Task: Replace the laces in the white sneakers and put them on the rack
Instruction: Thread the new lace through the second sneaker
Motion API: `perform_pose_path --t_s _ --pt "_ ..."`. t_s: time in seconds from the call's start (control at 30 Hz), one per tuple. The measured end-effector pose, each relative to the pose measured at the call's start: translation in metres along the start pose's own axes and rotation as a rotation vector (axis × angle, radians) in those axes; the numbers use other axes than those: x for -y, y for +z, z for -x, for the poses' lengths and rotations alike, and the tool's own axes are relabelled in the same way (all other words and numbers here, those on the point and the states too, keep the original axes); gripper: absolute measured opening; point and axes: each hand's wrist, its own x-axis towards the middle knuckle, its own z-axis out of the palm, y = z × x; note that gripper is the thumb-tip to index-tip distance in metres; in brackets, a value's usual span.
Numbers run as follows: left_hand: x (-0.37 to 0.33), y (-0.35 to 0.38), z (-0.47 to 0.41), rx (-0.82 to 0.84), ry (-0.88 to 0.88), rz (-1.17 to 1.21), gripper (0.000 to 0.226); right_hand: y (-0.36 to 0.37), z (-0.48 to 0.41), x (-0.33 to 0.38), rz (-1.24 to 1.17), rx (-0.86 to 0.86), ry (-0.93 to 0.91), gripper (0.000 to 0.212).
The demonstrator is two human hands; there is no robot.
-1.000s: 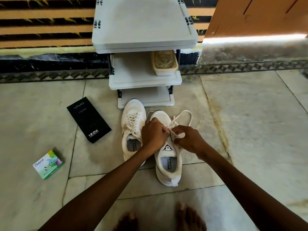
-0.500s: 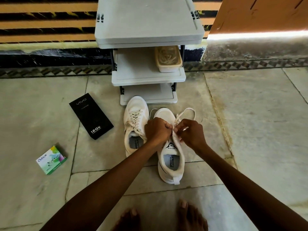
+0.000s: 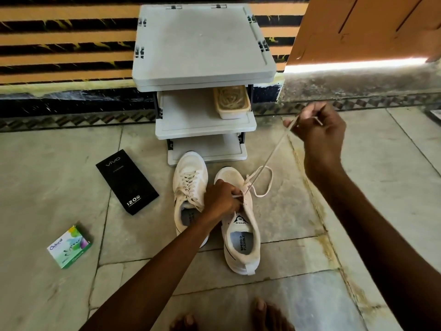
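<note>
Two white sneakers stand side by side on the floor before a grey rack (image 3: 202, 53). The left sneaker (image 3: 188, 177) is fully laced. The right sneaker (image 3: 241, 237) has a loose cream lace (image 3: 267, 161) running up and to the right from its eyelets, with a loop lying on the floor beside the toe. My left hand (image 3: 220, 199) grips the right sneaker at its eyelets, pinching the lace there. My right hand (image 3: 317, 125) is raised to the right of the rack and pinches the lace's end, holding it taut.
A beige tub (image 3: 231, 101) of laces sits on the rack's middle shelf. A black Vivo box (image 3: 127, 181) and a small green Odonil box (image 3: 69, 247) lie on the floor to the left. My bare feet (image 3: 262, 316) are at the bottom edge. A door (image 3: 367, 27) stands at the right.
My right hand has pulled away from the sneaker, up and to the right, drawing the lace out long and taut. My left hand stays on the eyelets.
</note>
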Motion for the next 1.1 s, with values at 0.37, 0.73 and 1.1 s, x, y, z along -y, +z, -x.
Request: perform_pose_path --t_s 0.37,0.73,1.1 --pt "-0.009 -0.046 -0.029 0.11 0.407 -0.727 0.032 -0.006 0.062 -0.083 1.002 0.744 0.425 0.011" --pt "-0.005 -0.073 -0.048 0.032 0.518 -1.233 0.026 -0.007 0.074 -0.101 1.331 0.902 0.237 0.027" --pt "0.002 -0.021 -0.06 -0.226 0.475 -0.848 0.069 -0.005 0.076 -0.113 1.32 0.74 -0.019 0.018"
